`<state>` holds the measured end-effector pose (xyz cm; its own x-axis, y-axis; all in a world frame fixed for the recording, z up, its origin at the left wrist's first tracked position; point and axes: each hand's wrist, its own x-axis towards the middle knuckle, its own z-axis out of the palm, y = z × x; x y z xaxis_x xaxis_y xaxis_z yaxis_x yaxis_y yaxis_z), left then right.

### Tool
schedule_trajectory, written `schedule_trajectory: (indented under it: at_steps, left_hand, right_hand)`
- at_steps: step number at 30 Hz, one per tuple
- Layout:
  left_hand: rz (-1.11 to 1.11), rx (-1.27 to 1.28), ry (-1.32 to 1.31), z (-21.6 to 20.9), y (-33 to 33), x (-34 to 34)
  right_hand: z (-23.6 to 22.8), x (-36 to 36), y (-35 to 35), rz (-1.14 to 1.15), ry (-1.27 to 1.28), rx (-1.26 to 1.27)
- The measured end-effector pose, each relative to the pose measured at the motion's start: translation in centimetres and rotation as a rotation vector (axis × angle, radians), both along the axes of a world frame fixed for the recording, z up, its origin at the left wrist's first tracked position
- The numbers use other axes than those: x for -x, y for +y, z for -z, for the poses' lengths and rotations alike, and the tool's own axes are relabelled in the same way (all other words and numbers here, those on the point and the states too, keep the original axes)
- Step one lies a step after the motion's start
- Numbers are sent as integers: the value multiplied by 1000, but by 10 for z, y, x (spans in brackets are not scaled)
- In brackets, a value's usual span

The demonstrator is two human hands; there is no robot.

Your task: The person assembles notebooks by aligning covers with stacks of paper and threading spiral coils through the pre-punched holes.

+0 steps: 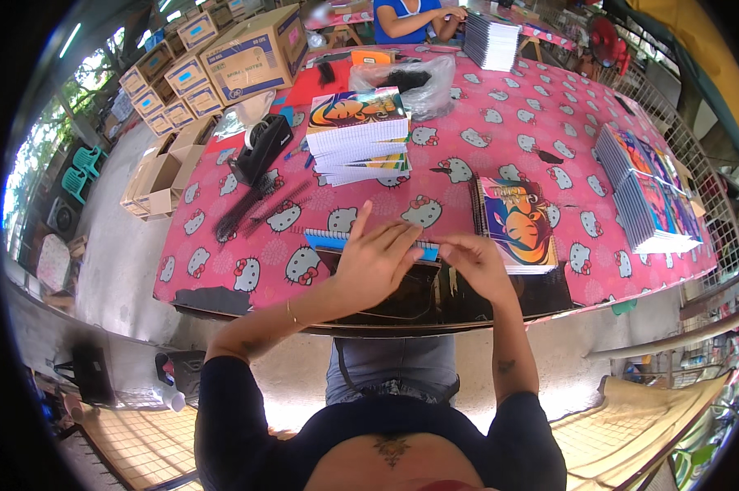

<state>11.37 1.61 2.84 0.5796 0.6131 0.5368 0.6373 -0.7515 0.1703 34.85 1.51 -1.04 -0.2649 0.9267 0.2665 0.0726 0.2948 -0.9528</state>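
The blue-covered, rectangular paper notebook with a perforated-looking binding edge (325, 240) lies at the centre of the frame, near the lower edge of the pink, cartoon-print surface (541, 115). The bare left hand (376, 260) lies across it, fingers extended. The bare right hand (476, 262) bends thumb and forefinger together at its right end; whether they pinch anything cannot be told. The notebook is probably light, with flexible pages and a slightly slick cover. Hold it flat beside the binding edge; avoid crushing that edge.
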Motion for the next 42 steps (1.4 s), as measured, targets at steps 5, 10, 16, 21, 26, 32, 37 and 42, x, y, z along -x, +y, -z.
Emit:
schedule_trajectory:
  at_steps: [5, 10, 16, 21, 26, 32, 37, 42]
  left_hand:
    - [33, 35, -158, -1, 4, -3]
    - [41, -12, -196, 2, 3, -4]
    - [150, 63, -109, -11, 3, 9]
    - [47, -186, -560, -99, 22, 6]
    - [600, -181, -588, -83, 78, -80]
    - [825, 114, 326, 42, 121, -125]
    - [908, 216, 378, 44, 131, -131]
    - [877, 183, 335, 45, 128, -129]
  right_hand:
    - [-9, -3, 14, -53, -51, -17]
    - [-16, -1, 23, -187, -56, -107]
    - [-27, 28, -3, 173, -250, -269]
    - [-36, -55, -27, 595, -261, -335]
    - [39, -167, -47, 649, -414, -171]
    - [64, -168, -44, 630, -347, -105]
    - [66, -170, -44, 651, -296, -90]
    - [57, -167, -44, 606, -266, -19]
